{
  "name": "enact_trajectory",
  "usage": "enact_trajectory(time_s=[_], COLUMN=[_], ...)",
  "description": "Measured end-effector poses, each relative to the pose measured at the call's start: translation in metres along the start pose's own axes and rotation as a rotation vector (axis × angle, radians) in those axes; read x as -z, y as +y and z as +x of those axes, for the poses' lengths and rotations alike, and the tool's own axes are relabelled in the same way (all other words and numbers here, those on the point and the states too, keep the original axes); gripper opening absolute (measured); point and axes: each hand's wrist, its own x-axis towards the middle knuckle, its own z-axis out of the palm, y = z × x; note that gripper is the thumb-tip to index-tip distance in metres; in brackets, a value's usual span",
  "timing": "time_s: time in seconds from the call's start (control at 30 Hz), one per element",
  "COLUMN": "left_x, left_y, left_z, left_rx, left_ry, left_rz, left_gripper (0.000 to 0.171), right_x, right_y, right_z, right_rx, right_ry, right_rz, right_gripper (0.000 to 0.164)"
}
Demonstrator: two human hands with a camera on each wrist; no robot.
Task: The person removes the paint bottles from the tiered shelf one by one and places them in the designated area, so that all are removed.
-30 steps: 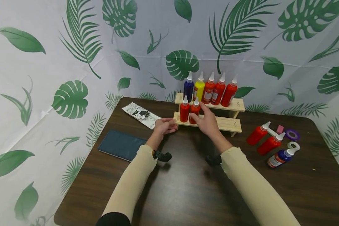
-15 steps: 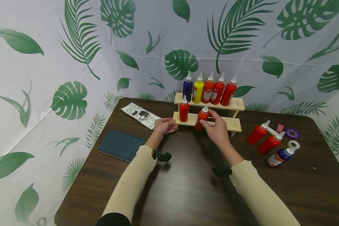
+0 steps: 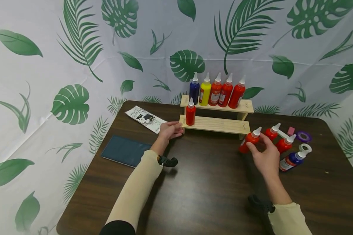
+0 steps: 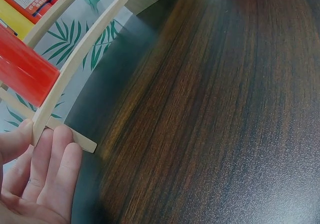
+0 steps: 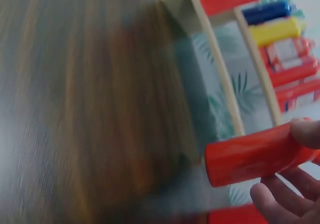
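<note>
My right hand (image 3: 267, 159) holds a red paint bottle (image 3: 247, 143) with a white nozzle, tilted, off the right end of the two-step wooden rack (image 3: 220, 125). In the right wrist view, thumb and fingers grip that bottle (image 5: 255, 154) near its top. My left hand (image 3: 168, 132) pinches the left end of the rack's lower step, thumb above and fingers beneath the board (image 4: 82, 59). One red bottle (image 3: 190, 115) stands on the lower step near that hand. On the upper step stand a dark blue bottle (image 3: 194, 93), a yellow bottle (image 3: 205, 94) and several red bottles (image 3: 215, 94).
Right of the rack are two more red bottles (image 3: 283, 145), partly behind my right hand, and a blue bottle (image 3: 291, 161). Purple tape (image 3: 304, 136), a white roll (image 3: 305, 148) and a pink block (image 3: 291, 131) lie nearby. A dark blue notebook (image 3: 126, 150) and a packet (image 3: 145, 118) lie left.
My right hand has lifted the red bottle off the lower step and carried it right, past the rack's end, towards the other bottles. My left hand stays on the rack.
</note>
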Motion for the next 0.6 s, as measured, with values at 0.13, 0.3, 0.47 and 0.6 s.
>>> enact_trajectory(time_s=[0.13, 0.3, 0.47, 0.6], left_x=[0.0, 0.001, 0.001, 0.001], left_y=[0.0, -0.001, -0.001, 0.0], left_z=[0.0, 0.0, 0.0, 0.001], left_rx=[-0.005, 0.004, 0.004, 0.002], left_ry=[0.002, 0.003, 0.003, 0.0], left_rz=[-0.001, -0.006, -0.009, -0.006], left_gripper=[0.039, 0.039, 0.04, 0.04], right_x=[0.008, 0.008, 0.005, 0.005], right_y=[0.016, 0.027, 0.028, 0.028], right_z=[0.0, 0.003, 0.007, 0.009], right_rx=[-0.08, -0.118, -0.105, -0.109], right_ry=[0.012, 0.015, 0.039, 0.041], right_rz=[-0.065, -0.078, -0.089, -0.097], right_gripper=[0.055, 0.058, 0.057, 0.057])
